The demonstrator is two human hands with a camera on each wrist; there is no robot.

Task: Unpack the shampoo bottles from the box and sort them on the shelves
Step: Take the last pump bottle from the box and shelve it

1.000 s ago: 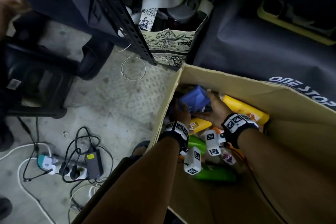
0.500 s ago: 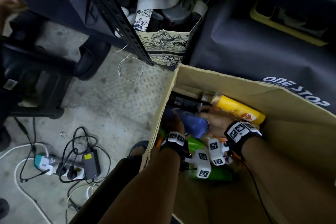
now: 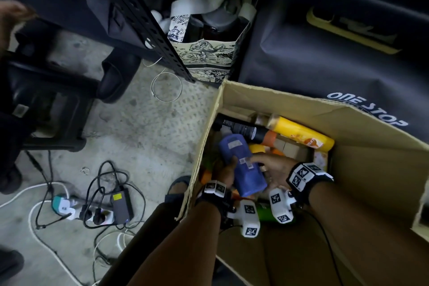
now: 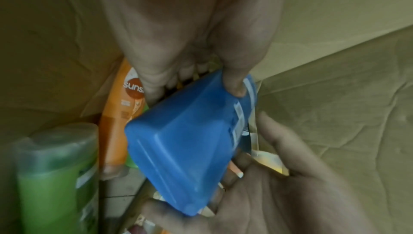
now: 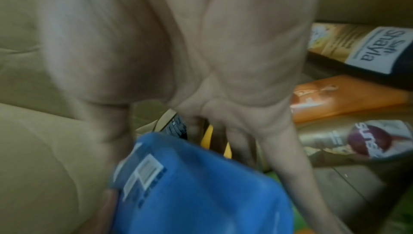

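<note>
Left hand: the left hand [image 3: 226, 173] is inside the cardboard box [image 3: 290, 104], thumb and fingers curled round the blue bottle [image 3: 242, 166] near its flat base; the thumb [image 4: 233, 82] presses on the labelled face.
Right hand: the right hand [image 3: 272, 170] reaches in beside the blue bottle with fingers spread and fairly straight, touching its right side; no closed grasp shows.
Blue bottle: tilted, base toward the person, neck pointing to the far wall of the box, raised over the other bottles.
Near contents: a green bottle [image 4: 55, 176] and an orange bottle [image 4: 118, 123] lie beneath the hands, at the left side of the box.
Far contents: a yellow bottle [image 3: 301, 133] and a black bottle [image 3: 241, 126] lie along the far wall.
Surroundings: the box stands on a concrete floor [image 3: 144, 127]; a power strip [image 3: 90, 213] with cables lies to the left, a patterned tote bag [image 3: 209, 53] and black shelf post [image 3: 148, 18] beyond.
</note>
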